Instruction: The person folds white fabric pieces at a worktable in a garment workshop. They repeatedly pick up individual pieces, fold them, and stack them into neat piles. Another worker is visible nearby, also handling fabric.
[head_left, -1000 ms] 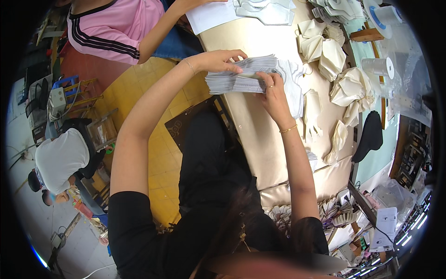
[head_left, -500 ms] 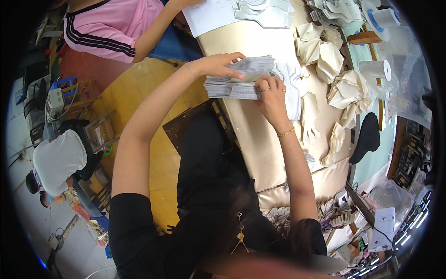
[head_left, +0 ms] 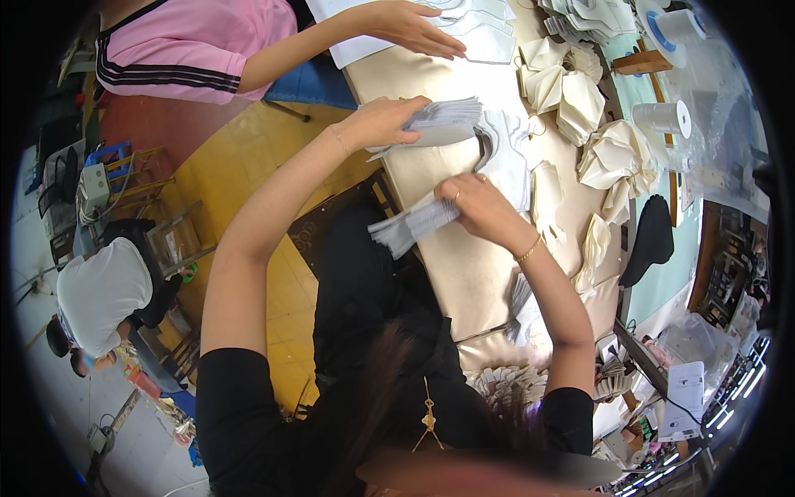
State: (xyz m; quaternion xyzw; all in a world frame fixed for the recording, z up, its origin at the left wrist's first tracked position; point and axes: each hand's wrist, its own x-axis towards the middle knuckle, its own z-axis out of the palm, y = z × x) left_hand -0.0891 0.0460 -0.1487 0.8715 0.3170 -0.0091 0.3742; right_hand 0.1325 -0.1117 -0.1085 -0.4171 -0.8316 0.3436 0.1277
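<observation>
My left hand (head_left: 383, 123) is closed around the edge of a thick stack of thin grey-white cut pieces (head_left: 451, 123), held over the near-left part of the padded table (head_left: 443, 286). My right hand (head_left: 484, 207) grips a narrower bundle of similar pieces (head_left: 412, 227), which juts out leftward past the table edge above my lap. A gap separates the two bundles. Shaped pale grey pieces (head_left: 512, 170) lie flat on the table just right of the stack. Whether the pieces are paper or cloth I cannot tell.
Cream bundles (head_left: 571, 99) lie along the table's right side, near white thread spools (head_left: 662, 120). A black foot-shaped piece (head_left: 648, 240) lies beyond them. At the far end, a co-worker in a pink shirt (head_left: 182, 54) stretches a hand (head_left: 406, 26) over white sheets.
One thick pile in both hands has become two: my right hand has drawn a bundle down toward me, while my left keeps the rest. The co-worker's hand has reached further over the table.
</observation>
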